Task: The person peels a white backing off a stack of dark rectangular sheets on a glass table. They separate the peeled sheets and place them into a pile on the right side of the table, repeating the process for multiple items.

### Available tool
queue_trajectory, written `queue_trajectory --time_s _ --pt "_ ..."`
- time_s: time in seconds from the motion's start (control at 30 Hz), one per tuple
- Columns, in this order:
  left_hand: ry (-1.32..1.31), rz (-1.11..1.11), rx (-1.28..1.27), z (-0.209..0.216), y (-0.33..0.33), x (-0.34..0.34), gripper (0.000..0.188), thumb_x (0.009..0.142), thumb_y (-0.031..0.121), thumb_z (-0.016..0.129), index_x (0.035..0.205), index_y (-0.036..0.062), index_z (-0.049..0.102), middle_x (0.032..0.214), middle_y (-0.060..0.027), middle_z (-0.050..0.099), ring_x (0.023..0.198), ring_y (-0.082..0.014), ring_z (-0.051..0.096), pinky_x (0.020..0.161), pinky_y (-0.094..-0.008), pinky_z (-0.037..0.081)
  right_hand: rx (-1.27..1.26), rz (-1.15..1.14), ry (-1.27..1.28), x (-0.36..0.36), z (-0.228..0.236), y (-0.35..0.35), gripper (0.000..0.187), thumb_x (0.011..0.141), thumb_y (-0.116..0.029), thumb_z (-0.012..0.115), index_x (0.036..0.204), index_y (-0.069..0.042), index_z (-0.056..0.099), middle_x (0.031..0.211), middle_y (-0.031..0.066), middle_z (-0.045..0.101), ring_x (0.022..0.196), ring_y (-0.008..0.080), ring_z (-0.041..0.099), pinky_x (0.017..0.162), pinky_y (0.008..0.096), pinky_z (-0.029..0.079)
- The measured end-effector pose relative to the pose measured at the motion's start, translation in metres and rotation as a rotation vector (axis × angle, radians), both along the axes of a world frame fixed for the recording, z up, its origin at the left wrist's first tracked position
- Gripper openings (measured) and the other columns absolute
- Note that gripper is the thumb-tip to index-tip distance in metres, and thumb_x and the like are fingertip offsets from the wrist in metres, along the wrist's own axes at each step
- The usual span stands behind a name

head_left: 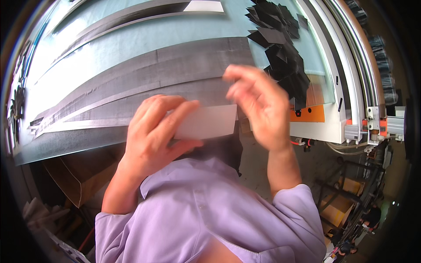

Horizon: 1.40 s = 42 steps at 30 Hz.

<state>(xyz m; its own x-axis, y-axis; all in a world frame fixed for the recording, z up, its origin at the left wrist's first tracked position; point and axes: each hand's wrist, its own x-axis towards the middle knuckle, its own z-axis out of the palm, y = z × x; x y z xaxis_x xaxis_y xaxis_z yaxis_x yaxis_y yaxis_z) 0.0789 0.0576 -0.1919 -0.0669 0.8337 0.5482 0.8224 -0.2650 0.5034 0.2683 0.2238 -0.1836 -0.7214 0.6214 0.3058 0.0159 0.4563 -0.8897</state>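
- Nearest me, the lilac shirt (197, 199) spans the lower edge.
- The left hand (153, 125) pinches a pale card (210, 122) between thumb and fingers; it juts rightward by the near edge of the worktop (197, 27).
- Right hand (264, 103): fingers loosely spread, a gap from the card.
- I see black sheets (287, 65) heaped toward the right edge.
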Motion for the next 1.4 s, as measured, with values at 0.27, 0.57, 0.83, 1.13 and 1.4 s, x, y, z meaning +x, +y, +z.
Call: queue_trajectory --time_s 0.27,0.57,0.83,1.13,1.4 --pt "0.037 0.028 -0.136 -0.004 -0.011 -0.001 0.067 0.068 0.026 0.092 0.125 0.0029 0.067 0.112 -0.0113 0.074 0.099 -0.0323 0.07 0.085 -0.0406 0.058 1.129 -0.089 -0.233 -0.005 -0.008 0.082 0.03 0.082 0.006 0.067 0.11 0.0 0.074 0.108 0.0146 0.077 0.105 0.0303 0.073 0.093 0.0396 0.059" --pt "-0.013 0.02 -0.187 -0.009 -0.021 0.004 0.065 0.066 0.021 0.092 0.123 0.0023 0.068 0.113 -0.0128 0.072 0.106 -0.0355 0.068 0.091 -0.0439 0.056 1.058 -0.442 0.039 0.012 -0.003 0.044 0.026 0.09 0.018 0.063 0.109 0.006 0.076 0.106 0.0167 0.079 0.102 0.0304 0.077 0.091 0.0375 0.062" --pt "-0.027 -0.078 -0.104 -0.021 -0.023 -0.001 0.07 0.075 0.024 0.086 0.135 0.0012 0.059 0.121 -0.0151 0.065 0.115 -0.0353 0.06 0.099 -0.045 0.052 1.011 -0.514 -0.079 0.02 0.006 0.057 0.025 0.096 0.014 0.065 0.116 0.003 0.076 0.109 0.0145 0.079 0.099 0.0277 0.077 0.089 0.0349 0.061" --pt "-0.12 -0.08 -0.049 -0.025 -0.024 0.002 0.066 0.071 0.019 0.089 0.128 0.0002 0.061 0.113 -0.011 0.066 0.11 -0.031 0.061 0.094 -0.0408 0.054 0.894 -0.403 -0.059 0.02 -0.006 0.019 0.022 0.099 0.013 0.059 0.116 0.009 0.073 0.11 0.0179 0.078 0.098 0.0319 0.077 0.086 0.0379 0.064" --pt "-0.24 -0.271 0.068 -0.021 -0.045 0.005 0.07 0.073 0.027 0.091 0.13 0.0001 0.059 0.09 -0.0108 0.065 0.08 -0.0325 0.063 0.07 -0.043 0.053 0.792 0.0 -0.196 0.022 -0.026 -0.035 0.022 0.093 0.0 0.067 0.114 0.006 0.072 0.123 0.0215 0.072 0.115 0.0416 0.067 0.1 0.0507 0.054"
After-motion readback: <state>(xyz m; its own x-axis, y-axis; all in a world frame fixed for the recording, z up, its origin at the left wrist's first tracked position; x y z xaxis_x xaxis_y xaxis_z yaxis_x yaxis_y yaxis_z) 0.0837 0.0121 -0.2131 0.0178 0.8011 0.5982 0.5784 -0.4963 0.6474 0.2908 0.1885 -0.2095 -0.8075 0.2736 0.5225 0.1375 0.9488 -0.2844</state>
